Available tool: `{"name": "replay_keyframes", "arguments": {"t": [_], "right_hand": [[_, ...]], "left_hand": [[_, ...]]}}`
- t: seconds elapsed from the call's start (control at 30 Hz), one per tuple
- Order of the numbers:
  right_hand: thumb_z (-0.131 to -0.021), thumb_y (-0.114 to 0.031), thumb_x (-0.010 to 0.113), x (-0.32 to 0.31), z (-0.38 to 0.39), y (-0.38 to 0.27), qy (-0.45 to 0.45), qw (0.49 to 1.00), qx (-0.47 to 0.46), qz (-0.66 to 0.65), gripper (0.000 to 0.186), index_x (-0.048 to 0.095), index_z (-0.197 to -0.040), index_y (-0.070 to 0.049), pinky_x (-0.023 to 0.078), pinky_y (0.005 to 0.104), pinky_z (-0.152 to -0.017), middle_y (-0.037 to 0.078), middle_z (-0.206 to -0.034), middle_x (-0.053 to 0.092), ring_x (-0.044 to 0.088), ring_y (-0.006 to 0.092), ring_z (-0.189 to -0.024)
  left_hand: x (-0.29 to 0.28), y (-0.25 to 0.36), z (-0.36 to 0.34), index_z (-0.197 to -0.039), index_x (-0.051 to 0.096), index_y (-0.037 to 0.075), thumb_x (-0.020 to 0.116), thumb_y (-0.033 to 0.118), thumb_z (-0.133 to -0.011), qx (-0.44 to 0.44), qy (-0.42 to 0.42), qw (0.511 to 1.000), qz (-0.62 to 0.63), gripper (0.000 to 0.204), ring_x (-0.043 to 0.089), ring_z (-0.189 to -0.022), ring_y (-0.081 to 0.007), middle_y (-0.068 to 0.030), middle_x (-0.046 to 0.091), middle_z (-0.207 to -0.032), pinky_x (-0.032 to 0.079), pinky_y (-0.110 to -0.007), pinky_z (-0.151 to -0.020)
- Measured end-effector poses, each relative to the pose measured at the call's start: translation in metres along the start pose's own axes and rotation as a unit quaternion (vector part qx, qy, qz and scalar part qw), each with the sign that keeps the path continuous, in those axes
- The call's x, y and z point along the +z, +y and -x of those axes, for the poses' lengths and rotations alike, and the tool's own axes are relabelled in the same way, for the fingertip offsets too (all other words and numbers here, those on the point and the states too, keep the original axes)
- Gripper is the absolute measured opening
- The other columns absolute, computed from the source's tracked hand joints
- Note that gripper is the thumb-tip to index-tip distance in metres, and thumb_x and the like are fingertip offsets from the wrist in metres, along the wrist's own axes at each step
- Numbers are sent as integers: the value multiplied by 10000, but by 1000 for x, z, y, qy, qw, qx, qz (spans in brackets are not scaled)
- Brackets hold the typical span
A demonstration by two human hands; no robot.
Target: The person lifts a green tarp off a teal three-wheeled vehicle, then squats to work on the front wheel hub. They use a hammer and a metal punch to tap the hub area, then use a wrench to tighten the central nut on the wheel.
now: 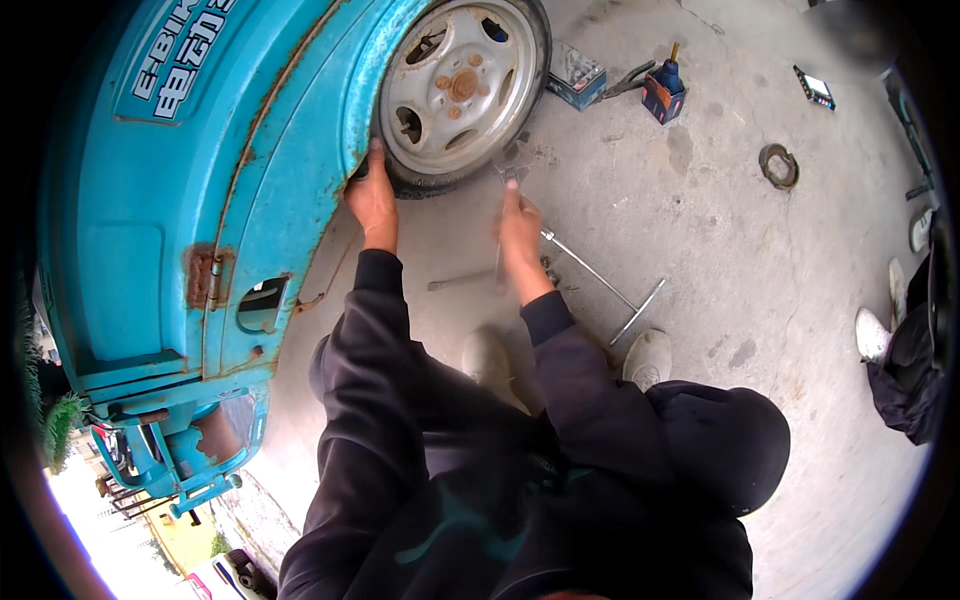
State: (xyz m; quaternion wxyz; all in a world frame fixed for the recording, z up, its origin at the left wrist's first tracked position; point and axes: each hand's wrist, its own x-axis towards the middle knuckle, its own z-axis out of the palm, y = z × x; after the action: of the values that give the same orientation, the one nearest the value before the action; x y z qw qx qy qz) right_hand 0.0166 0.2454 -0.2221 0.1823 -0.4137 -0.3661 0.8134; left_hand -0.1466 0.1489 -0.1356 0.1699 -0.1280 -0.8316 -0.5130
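Note:
A turquoise vehicle body (pixel 150 260) with rusty seams fills the left side. Its wheel (pixel 462 85) has a silver-grey rim with a rusty hub and a black tyre (pixel 420 187). My left hand (pixel 374 210) grips the lower fender edge (pixel 345 188) beside the tyre, with some fingers hidden. Just below the tyre, my right hand (pixel 521 235) is closed around a slim hand tool (pixel 499 270), smeared by motion. Its kind is unclear. Right beside that hand, a T-handle wrench (pixel 597 280) lies on the floor.
Another bar-like tool (pixel 465 280) lies near my feet. Beyond the wheel are a box (pixel 577 78), pliers (pixel 630 80) and a blue bottle (pixel 668 75) in a small carton. A dark metal ring (pixel 778 167) and a handheld device (pixel 815 88) lie farther right. Another person's white shoe (pixel 873 335) shows there.

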Motion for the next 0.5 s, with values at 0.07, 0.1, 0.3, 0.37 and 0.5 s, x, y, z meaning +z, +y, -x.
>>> {"name": "replay_keyframes", "arguments": {"t": [0.07,0.1,0.3,0.37,0.5], "right_hand": [[-1017,-493,462,-16,-16,20,37,987,-74,136,548,600,-774,-22,425,400,-550,120,-664,584,538,277,-576],[-1021,-494,441,-25,-25,26,59,971,-110,204,583,639,-793,5,463,459,-604,191,-693,640,599,367,-630],[-963,-431,550,-56,-24,47,62,905,-89,412,493,665,-936,47,501,509,-779,263,-882,683,655,456,-870],[-936,-421,590,-66,-22,48,41,901,-46,429,470,670,-955,42,506,508,-801,262,-909,689,662,452,-907],[-875,-434,636,-114,-29,62,42,872,-7,488,509,683,-1063,37,516,466,-908,279,-1054,683,650,426,-1042]], "left_hand": [[3,4,-6,-1328,585,6,746,429,-855,4,9,999,-40,654,532,-1260,-339,-176,544,-1416,380,-421,-1082],[7,5,-12,-1333,581,7,746,430,-854,10,5,998,-66,660,530,-1261,-341,-174,545,-1415,376,-424,-1084],[13,-18,-7,-1291,588,-49,744,458,-861,23,-2,1000,-5,683,540,-1255,-354,-234,560,-1372,387,-419,-1077],[-2,-13,-6,-1296,589,-42,742,479,-860,-25,-26,999,-1,697,543,-1245,-339,-208,567,-1373,388,-401,-1075],[5,-11,-7,-1362,509,-67,759,530,-824,37,-44,997,42,842,498,-1287,-296,-190,499,-1439,363,-384,-1095]]}}
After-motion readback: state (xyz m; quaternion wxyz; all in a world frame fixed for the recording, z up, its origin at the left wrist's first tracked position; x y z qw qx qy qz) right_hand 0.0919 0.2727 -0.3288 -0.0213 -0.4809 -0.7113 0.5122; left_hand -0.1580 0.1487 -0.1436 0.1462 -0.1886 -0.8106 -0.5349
